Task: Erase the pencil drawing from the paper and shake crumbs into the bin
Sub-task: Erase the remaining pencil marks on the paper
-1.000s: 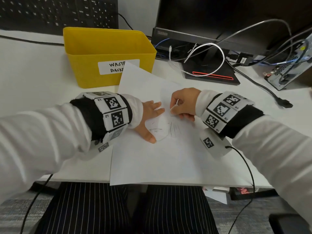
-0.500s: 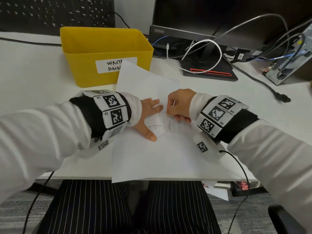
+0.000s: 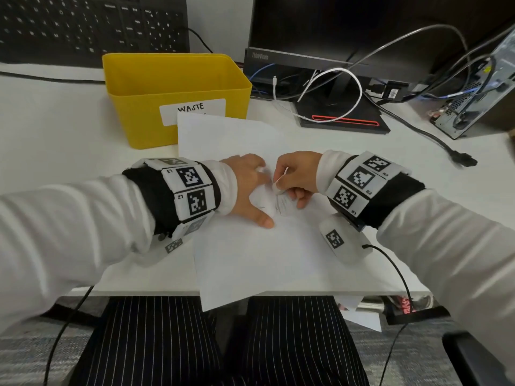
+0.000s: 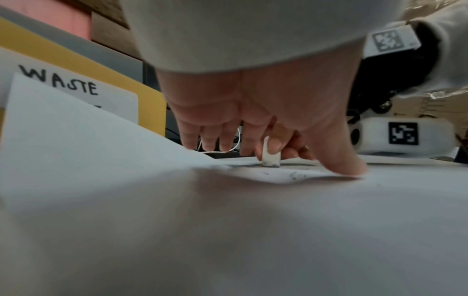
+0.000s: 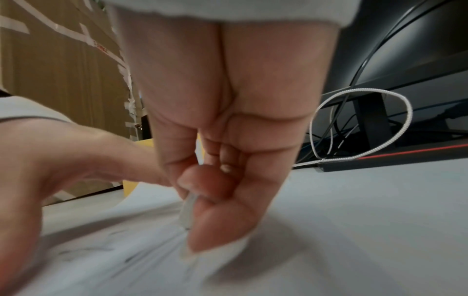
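A white sheet of paper [image 3: 250, 254] lies on the desk, its near corner hanging over the front edge. Faint pencil marks [image 3: 281, 206] show in its middle. My left hand [image 3: 250, 190] presses flat on the paper [image 4: 228, 230] with fingers and thumb spread. My right hand [image 3: 289, 182] pinches a small white eraser [image 3: 278, 185], its tip on the sheet beside the marks. From the left wrist view the eraser [image 4: 270, 158] stands on end on the paper with dark crumbs near it. The yellow bin [image 3: 172, 90] labelled WASTE stands behind the sheet's far left corner.
A monitor stand [image 3: 342, 118] with a looped white cable [image 3: 334, 93] sits at the back right. A black plug and cable [image 3: 459, 160] lie on the right. A computer case [image 3: 479, 107] stands at the far right, a keyboard [image 3: 92, 26] at the back left.
The right hand has kept rubbing the eraser over the marks, shifting slightly left toward the left hand. The paper has turned a little, its far corner now covering part of the bin's label.
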Available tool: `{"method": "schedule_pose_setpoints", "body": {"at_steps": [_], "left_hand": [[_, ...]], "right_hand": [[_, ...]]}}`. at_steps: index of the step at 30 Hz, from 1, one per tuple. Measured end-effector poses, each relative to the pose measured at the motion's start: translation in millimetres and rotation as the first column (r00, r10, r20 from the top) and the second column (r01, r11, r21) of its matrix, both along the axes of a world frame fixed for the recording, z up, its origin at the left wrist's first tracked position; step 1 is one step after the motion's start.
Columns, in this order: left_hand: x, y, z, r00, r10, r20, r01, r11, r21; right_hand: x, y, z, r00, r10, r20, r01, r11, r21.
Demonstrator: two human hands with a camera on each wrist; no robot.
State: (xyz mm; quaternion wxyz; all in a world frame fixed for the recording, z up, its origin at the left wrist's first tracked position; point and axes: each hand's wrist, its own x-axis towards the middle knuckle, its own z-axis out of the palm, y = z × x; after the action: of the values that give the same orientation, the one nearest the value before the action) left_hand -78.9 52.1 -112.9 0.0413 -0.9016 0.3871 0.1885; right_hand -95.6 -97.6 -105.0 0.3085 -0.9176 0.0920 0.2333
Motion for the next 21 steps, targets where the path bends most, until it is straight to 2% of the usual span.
{"method": "schedule_pose_setpoints", "body": {"at_steps": [5, 8, 14, 21], "left_hand": [[1, -2, -7, 0.998, -0.026, -0.064, 0.035, 0.991, 0.131], [1, -4, -8, 0.998, -0.007, -0.06, 0.016, 0.988, 0.153], [4, -6, -12, 0.999, -0.022, -0.049, 0.031, 0.981, 0.19], [3, -5, -8, 0.999, -0.032, -0.024, 0.036, 0.983, 0.179]], "right_hand": [[1, 6, 5, 0.996, 0.058, 0.061, -0.05, 0.992, -0.117], [-2, 8, 7, 0.99, 0.105, 0.097, -0.082, 0.973, -0.217], [-11, 5, 9, 0.979, 0.172, -0.111, -0.186, 0.974, -0.127], [7, 7, 11, 0.996, 0.092, -0.009, -0.092, 0.983, -0.158]]}}
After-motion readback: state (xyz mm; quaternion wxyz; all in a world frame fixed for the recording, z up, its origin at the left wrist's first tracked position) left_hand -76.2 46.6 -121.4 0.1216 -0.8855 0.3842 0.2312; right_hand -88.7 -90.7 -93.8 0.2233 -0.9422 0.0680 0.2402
